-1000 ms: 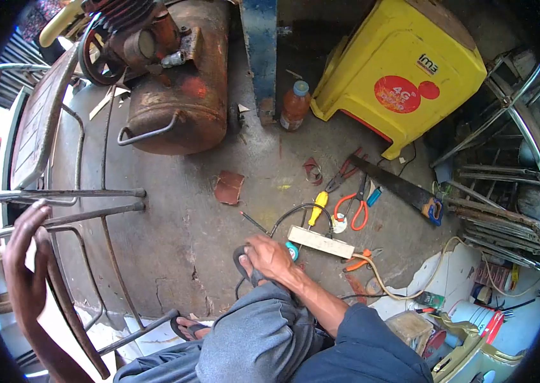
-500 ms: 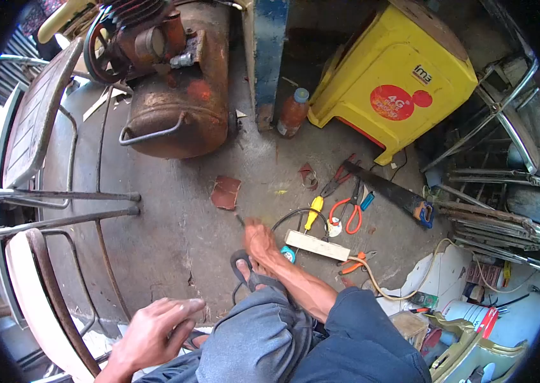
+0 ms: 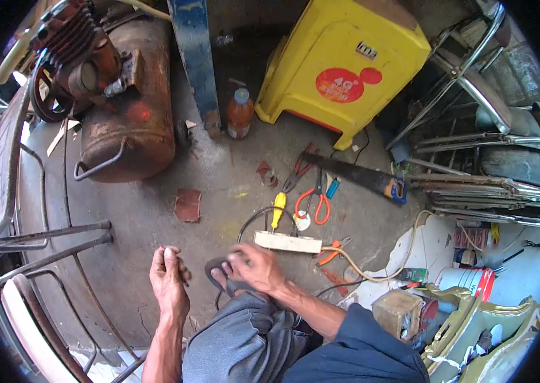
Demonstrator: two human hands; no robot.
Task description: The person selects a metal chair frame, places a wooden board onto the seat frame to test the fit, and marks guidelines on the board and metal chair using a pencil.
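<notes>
My left hand (image 3: pixel 169 281) is raised over the floor left of my knee, thumb pressed against the curled fingers. A tiny reddish spot shows at its fingertips, too small to name. My right hand (image 3: pixel 257 267) is closed and slightly blurred above my sandalled foot (image 3: pixel 217 276); whatever its fingers hold is hidden. Just beyond it lies a white power strip (image 3: pixel 288 242) with a black cable. A yellow-handled screwdriver (image 3: pixel 279 210) touches the strip's far side. Left of these, a piece of reddish-brown sandpaper (image 3: pixel 187 205) rests on the floor.
Red-handled scissors (image 3: pixel 314 201), pliers (image 3: pixel 297 173), orange-handled pliers (image 3: pixel 334 251) and a handsaw (image 3: pixel 362 175) lie on the floor. A rusty air compressor (image 3: pixel 126 121) stands far left, a yellow stool (image 3: pixel 353 70) at the back. Metal chairs (image 3: pixel 493 185) crowd the right, with another chair frame (image 3: pixel 40 242) left.
My left hand has moved forward and right, and its spread fingers have closed. My right hand has drawn back slightly toward my foot. The view has shifted, carrying the scene leftward.
</notes>
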